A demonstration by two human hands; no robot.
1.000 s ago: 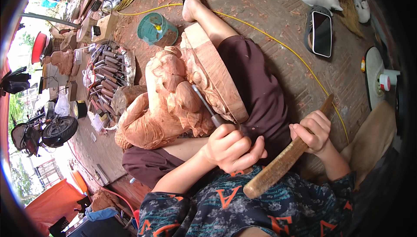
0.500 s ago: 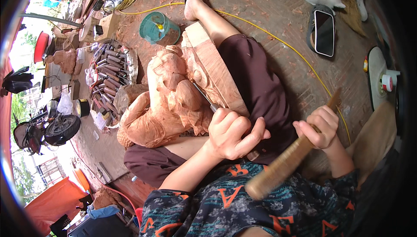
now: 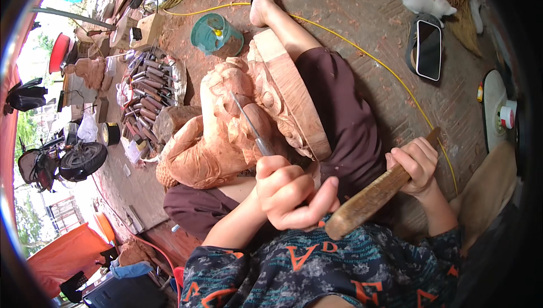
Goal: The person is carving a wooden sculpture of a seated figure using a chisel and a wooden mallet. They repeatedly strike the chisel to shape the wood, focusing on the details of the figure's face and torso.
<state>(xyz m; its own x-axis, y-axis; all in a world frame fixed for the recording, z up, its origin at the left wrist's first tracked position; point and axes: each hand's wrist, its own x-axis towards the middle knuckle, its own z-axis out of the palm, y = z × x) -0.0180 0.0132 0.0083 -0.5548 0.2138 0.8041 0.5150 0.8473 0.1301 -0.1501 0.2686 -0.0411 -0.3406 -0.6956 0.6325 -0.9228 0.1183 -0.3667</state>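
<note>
A reddish wooden figure carving (image 3: 212, 152) lies on its side across my lap, its flat pale base (image 3: 297, 93) against my thigh. My left hand (image 3: 288, 192) is closed round the handle of a thin carving chisel (image 3: 250, 121). The chisel's blade points away from me over the rounded middle of the carving; whether its tip touches the wood I cannot tell. Farther right, my right hand (image 3: 417, 165) grips the narrow end of a wooden club-like mallet (image 3: 367, 202). The mallet's thick end hangs over my shirt, close to my left hand and apart from the chisel.
Several chisels (image 3: 150, 90) lie bunched left of the carving, beside a wood block (image 3: 175, 121). Beyond stands a teal bucket (image 3: 212, 37). A yellow cord (image 3: 367, 53) crosses the floor. To the right are a phone (image 3: 428, 51), a white cat (image 3: 424, 1) and a stool (image 3: 495, 107).
My left hand has drawn toward me and slightly left, bringing the chisel from beside the base to over the figure's middle. The mallet stays in my right hand, its thick end slightly higher.
</note>
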